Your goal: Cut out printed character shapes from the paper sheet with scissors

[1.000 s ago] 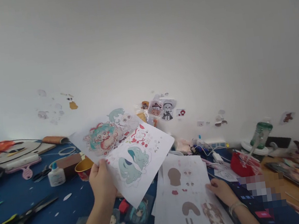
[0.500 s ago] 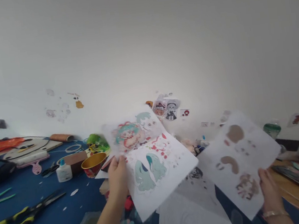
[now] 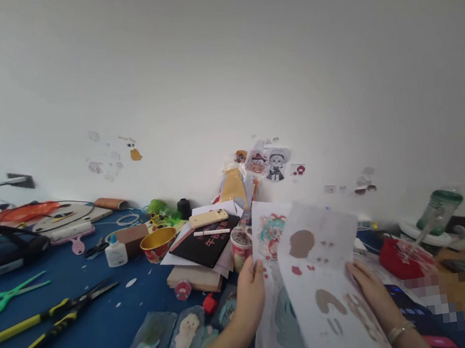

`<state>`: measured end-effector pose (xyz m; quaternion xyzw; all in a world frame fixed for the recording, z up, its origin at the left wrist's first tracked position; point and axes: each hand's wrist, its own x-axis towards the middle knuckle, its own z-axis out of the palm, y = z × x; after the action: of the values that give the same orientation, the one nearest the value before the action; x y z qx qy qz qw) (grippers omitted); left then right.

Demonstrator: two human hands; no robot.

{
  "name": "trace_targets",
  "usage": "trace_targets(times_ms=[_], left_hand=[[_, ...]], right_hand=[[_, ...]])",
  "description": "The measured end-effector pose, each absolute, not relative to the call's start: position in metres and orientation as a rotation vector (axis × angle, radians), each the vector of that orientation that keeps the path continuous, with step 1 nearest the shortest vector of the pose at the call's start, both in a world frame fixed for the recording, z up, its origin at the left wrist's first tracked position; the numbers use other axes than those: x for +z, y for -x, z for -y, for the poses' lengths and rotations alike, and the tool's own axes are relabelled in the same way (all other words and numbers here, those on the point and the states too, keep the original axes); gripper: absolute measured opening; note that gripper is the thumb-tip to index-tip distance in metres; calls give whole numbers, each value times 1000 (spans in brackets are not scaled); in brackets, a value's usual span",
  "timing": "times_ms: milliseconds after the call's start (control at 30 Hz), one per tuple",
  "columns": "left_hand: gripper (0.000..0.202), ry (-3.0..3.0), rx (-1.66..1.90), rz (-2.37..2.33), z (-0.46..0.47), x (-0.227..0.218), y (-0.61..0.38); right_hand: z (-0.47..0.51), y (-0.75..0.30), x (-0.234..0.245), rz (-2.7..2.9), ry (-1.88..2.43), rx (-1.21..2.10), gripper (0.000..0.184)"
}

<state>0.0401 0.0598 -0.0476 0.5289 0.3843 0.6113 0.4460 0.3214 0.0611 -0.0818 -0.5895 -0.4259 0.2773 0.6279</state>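
My left hand (image 3: 250, 291) pinches the left edge of a white printed sheet with a teal-haired figure (image 3: 272, 234). Overlapping its right side is a second printed sheet with brown shapes (image 3: 314, 277), whose right edge is gripped by my right hand (image 3: 370, 293). Both sheets are held upright in front of me, and the front one hides much of the teal sheet. Just left of my left forearm lie clear packets, one with a white animal figure (image 3: 188, 328), and a small red block (image 3: 209, 303).
A black folder (image 3: 200, 252) with a phone on it tops a stack behind my left hand. Long yellow-handled shears (image 3: 43, 330), green scissors (image 3: 8, 295), a glue bottle (image 3: 116, 252) and a gold-rimmed bowl (image 3: 159, 245) lie left. Right are a red bag (image 3: 398, 258) and a green bottle (image 3: 438, 209).
The two sheets, held apart before, now overlap. My left hand has moved right and my right hand left, uncovering the folder stack and packets. The view has shifted slightly.
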Motion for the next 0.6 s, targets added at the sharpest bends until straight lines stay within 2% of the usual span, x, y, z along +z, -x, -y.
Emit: trace_targets(times_ms=[300, 433, 500, 600], left_hand=[[46, -1238, 1463, -936, -51, -55, -51], [51, -1263, 1400, -942, -47, -49, -49], [48, -1451, 1326, -959, -46, -38, -42], [28, -1823, 1291, -1207, -44, -10, -15]], right_hand=[[-60, -290, -80, 991, 1322, 819, 43], [-57, -297, -78, 979, 1255, 914, 35], [-56, -305, -76, 975, 1256, 918, 31], [-55, -319, -74, 960, 1311, 895, 34]])
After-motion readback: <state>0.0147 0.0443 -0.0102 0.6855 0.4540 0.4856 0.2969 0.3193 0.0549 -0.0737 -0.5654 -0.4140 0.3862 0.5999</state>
